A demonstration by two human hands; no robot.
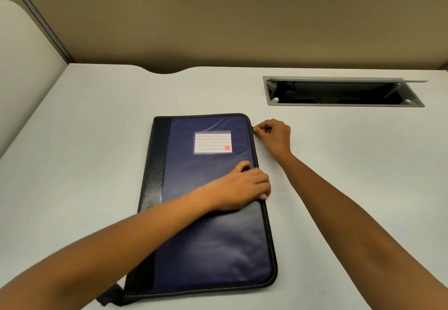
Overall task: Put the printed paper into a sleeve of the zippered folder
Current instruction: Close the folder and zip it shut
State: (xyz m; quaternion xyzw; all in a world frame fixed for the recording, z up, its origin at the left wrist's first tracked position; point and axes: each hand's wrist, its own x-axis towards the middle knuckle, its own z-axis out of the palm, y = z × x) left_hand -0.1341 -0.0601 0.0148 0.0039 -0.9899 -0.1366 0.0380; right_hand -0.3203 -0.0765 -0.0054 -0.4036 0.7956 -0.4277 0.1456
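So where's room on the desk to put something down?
Bare desk lies left of the folder, and between its top edge and the wall. Crowded: its right edge, where the left hand holds it and the right hand pinches the zipper.

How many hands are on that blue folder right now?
2. The left hand grips the right edge of the zippered folder, midway along. The right hand pinches the zipper pull at the far right corner.

One view only — a wide-angle camera on the head, looking forward and down across the pale grey desk top (72, 164), close above the navy-and-black zippered folder (213, 237), facing the tan partition wall (242, 30).
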